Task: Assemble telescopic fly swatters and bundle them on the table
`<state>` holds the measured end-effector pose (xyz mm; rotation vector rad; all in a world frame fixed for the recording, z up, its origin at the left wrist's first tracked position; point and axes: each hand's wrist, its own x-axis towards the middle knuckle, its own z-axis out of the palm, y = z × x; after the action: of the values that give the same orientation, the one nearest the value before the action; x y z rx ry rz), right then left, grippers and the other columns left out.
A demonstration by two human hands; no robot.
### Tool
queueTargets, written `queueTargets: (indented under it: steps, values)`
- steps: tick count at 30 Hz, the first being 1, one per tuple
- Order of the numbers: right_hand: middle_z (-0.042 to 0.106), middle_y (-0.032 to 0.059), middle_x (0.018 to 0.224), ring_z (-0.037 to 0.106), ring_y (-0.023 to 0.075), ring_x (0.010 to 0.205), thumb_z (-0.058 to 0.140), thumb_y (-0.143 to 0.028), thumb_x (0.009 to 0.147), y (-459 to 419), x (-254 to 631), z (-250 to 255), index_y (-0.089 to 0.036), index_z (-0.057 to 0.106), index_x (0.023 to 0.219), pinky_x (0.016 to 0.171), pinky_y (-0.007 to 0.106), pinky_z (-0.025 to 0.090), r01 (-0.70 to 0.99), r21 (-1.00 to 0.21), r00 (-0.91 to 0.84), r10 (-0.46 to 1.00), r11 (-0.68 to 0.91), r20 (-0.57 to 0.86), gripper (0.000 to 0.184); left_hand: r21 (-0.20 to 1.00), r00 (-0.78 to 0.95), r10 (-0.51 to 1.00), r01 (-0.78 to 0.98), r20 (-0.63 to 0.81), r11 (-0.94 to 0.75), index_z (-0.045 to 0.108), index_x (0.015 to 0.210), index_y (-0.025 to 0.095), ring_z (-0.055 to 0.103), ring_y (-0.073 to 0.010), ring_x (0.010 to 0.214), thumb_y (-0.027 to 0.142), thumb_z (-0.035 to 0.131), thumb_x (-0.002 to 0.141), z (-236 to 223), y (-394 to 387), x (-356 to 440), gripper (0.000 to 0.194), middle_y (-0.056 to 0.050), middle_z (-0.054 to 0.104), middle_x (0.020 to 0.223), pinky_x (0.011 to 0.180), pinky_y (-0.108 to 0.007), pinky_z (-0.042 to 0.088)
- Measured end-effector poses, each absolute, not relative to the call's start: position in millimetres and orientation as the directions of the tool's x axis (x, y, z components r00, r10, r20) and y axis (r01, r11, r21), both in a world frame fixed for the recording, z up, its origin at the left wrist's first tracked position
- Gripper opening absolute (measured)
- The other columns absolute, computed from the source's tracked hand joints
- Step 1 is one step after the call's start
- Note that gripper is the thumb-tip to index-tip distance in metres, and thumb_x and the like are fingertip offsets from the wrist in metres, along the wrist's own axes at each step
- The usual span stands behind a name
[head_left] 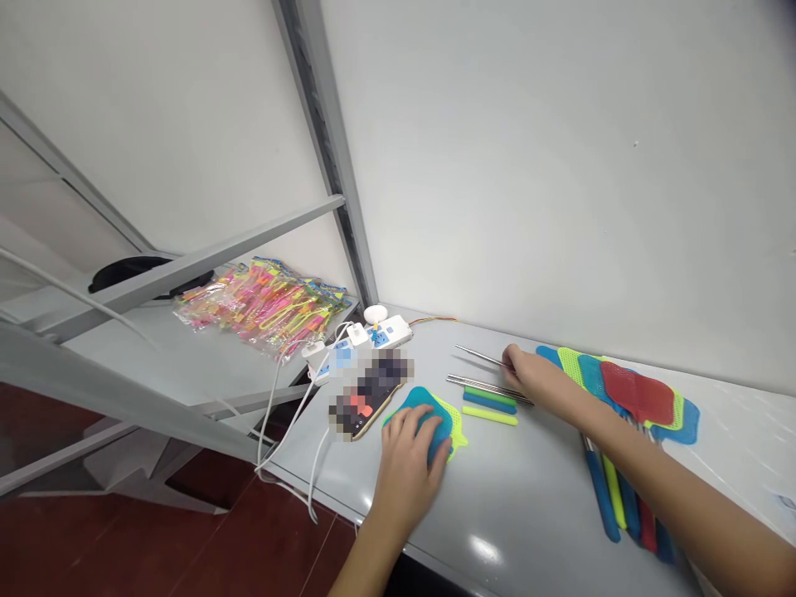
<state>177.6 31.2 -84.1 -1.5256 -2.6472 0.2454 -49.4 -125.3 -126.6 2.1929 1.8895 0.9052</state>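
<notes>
My left hand [411, 452] rests with fingers spread on a small stack of fly swatter heads, a blue one [429, 406] over a yellow-green one [457, 427]. Farther right, my right hand [528, 373] is closed around one end of a thin metal rod [478, 355]. More metal rods [476, 383] lie just below that hand. Beside them are a green handle tube, a blue tube [490, 403] and a yellow tube [490, 415]. To the right of my right forearm, assembled fly swatters [634, 394] in red, blue and yellow-green lie overlapped, their handles [600, 489] pointing toward me.
A phone [366, 398] with a blurred screen and a power strip [391, 333] with plugs and white cables lie at the left. On a lower shelf sits a pile of colourful packaged items [267, 307]. A grey metal post [339, 166] rises at the back, against the wall.
</notes>
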Motion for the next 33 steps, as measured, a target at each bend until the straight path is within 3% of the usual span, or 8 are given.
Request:
queueTargets:
  steps: [3,9,15,21,27,33]
  values:
    - [0.065,0.0037,0.072,0.057,0.0174,0.060,0.036,-0.027,0.096,18,176,-87,-0.014,0.051,0.112,0.054,0.026,0.029,0.859,-0.185,-0.490,0.871,0.478,-0.023,0.025,0.458,0.060,0.938,0.861,0.343,-0.222,0.057,0.118,0.025,0.046,-0.0288,0.117,0.036,0.060,0.088,-127,-125,-49,0.032,-0.008,0.055,0.128,0.096,-0.046,0.037]
    - [0.070,0.0058,0.076,0.063,0.0202,0.068,0.043,-0.032,0.094,5,166,-98,-0.021,0.062,0.094,0.057,0.027,0.030,0.832,-0.152,-0.545,0.837,0.534,-0.048,0.022,0.448,0.089,0.947,0.864,0.309,-0.228,0.054,0.122,0.026,0.045,-0.0305,0.119,0.043,0.075,0.075,-128,-125,-49,0.054,-0.006,0.055,0.129,0.096,-0.047,0.035]
    - [0.071,0.0083,0.076,0.065,0.0229,0.069,0.045,-0.035,0.095,7,160,-100,-0.020,0.064,0.083,0.058,0.028,0.030,0.804,-0.114,-0.591,0.805,0.583,-0.052,0.027,0.438,0.118,0.944,0.863,0.307,-0.251,0.056,0.118,0.025,0.049,-0.0294,0.114,0.034,0.071,0.080,-128,-127,-48,0.041,-0.006,0.058,0.124,0.093,-0.048,0.037]
    - [0.071,0.0104,0.078,0.065,0.0245,0.071,0.046,-0.033,0.093,4,153,-93,-0.017,0.061,0.091,0.059,0.029,0.031,0.831,-0.132,-0.547,0.837,0.540,-0.017,0.022,0.442,0.138,0.897,0.832,0.419,-0.335,0.060,0.108,0.023,0.055,-0.0276,0.107,0.028,0.063,0.086,-129,-138,-50,0.022,-0.006,0.064,0.117,0.092,-0.049,0.040]
    - [0.070,0.0067,0.086,0.064,0.0215,0.073,0.047,-0.026,0.090,-15,140,-78,-0.019,0.053,0.099,0.058,0.027,0.031,0.849,-0.251,-0.475,0.880,0.464,0.019,0.012,0.588,-0.051,0.783,0.690,0.620,-0.422,0.057,0.112,0.021,0.058,-0.0225,0.109,0.013,0.060,0.086,-133,-145,-56,0.027,-0.008,0.065,0.113,0.096,-0.042,0.046]
    - [0.069,0.0018,0.079,0.063,0.0179,0.066,0.053,-0.030,0.088,-54,119,-81,-0.020,0.050,0.099,0.055,0.024,0.031,0.801,-0.371,-0.515,0.857,0.471,-0.024,0.015,0.678,-0.272,0.691,0.605,0.669,-0.418,0.061,0.115,0.022,0.060,-0.0211,0.111,0.007,0.058,0.087,-137,-143,-62,0.032,-0.007,0.066,0.115,0.097,-0.040,0.049]
